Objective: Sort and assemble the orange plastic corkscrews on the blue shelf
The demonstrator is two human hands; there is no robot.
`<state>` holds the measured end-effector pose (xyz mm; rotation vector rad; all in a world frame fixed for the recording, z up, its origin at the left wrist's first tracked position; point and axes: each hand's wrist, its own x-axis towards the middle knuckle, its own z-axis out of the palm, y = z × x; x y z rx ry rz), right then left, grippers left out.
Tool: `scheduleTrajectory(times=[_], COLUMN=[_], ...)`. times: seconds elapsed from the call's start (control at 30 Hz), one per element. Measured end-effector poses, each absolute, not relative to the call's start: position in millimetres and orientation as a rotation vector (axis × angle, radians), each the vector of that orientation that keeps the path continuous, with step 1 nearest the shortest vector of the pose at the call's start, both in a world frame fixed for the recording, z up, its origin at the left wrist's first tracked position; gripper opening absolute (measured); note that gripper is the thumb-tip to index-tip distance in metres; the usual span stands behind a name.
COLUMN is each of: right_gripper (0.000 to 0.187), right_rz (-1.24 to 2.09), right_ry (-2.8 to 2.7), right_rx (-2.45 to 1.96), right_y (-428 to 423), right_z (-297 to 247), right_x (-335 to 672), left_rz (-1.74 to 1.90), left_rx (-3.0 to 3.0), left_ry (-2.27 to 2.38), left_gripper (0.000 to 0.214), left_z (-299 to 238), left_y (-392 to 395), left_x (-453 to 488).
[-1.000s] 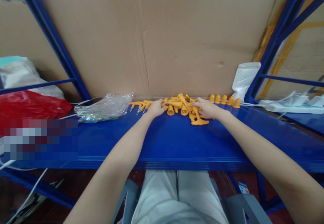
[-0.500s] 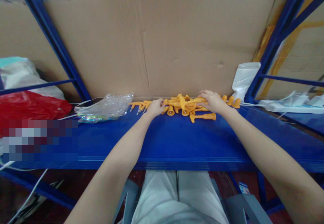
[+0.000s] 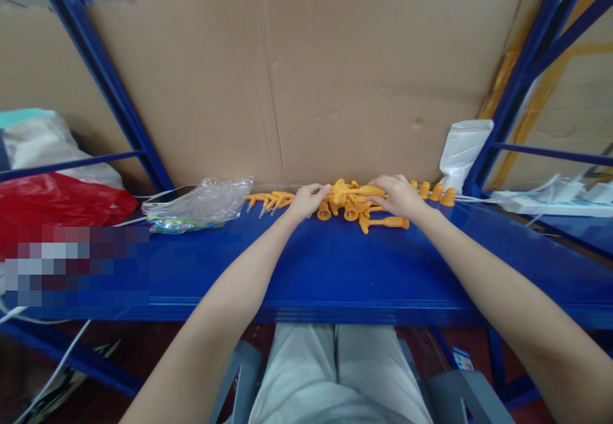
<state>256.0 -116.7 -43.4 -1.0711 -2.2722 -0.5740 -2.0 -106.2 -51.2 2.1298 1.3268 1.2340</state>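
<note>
On the blue shelf top lies a heap of orange plastic pieces (image 3: 352,199), with ridged stems and cup-like ends. Its left side is touched by my left hand (image 3: 306,202), fingers stretched toward the heap and tips partly hidden. My right hand (image 3: 398,195) rests against the other side, thumb and fingers apart around the stem ends. A single orange piece (image 3: 389,222) lies in front of the heap. Left of my left hand are several orange pieces with small metal chains (image 3: 268,199). More orange cup ends (image 3: 437,192) stand in a row beyond my right hand.
Clear plastic bags (image 3: 205,198) lie at left, near a red bag (image 3: 62,200). A white pouch (image 3: 465,149) leans by the right blue post, with a white power strip (image 3: 555,200) beyond. Cardboard (image 3: 335,85) closes off the back.
My left hand has slid right against the heap, and my right hand has shifted slightly left. The gap between my hands is narrower; the front orange piece stays in place.
</note>
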Motion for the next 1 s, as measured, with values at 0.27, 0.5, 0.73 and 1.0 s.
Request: scheduleTrajectory(times=[0.27, 0.5, 0.73, 1.0], right_gripper=[0.032, 0.033, 0.032, 0.015], right_rz=[-0.557, -0.404, 0.661, 1.154], right_ry=[-2.213, -2.255, -2.053, -1.790], right_rx=[-1.045, -1.055, -1.056, -1.024], right_y=[-119.2, -123.9, -115.6, -123.1], right_z=[-47.3, -46.5, -52.4, -49.3], right_x=[250.8, 242.5, 244.0, 241.9], left_rz=[1.212, 1.054, 1.102, 1.188], left_rx=[1.419, 1.357, 1.417, 1.434], left_ry=[0.914, 0.942, 0.982, 0.990], left_gripper=[0.010, 0.017, 0.008, 0.008], left_z=[-40.9, -40.8, -43.5, -47.7], left_y=[-123.0, -129.0, -125.3, -121.2], left_x=[11.8, 11.8, 9.7, 12.9])
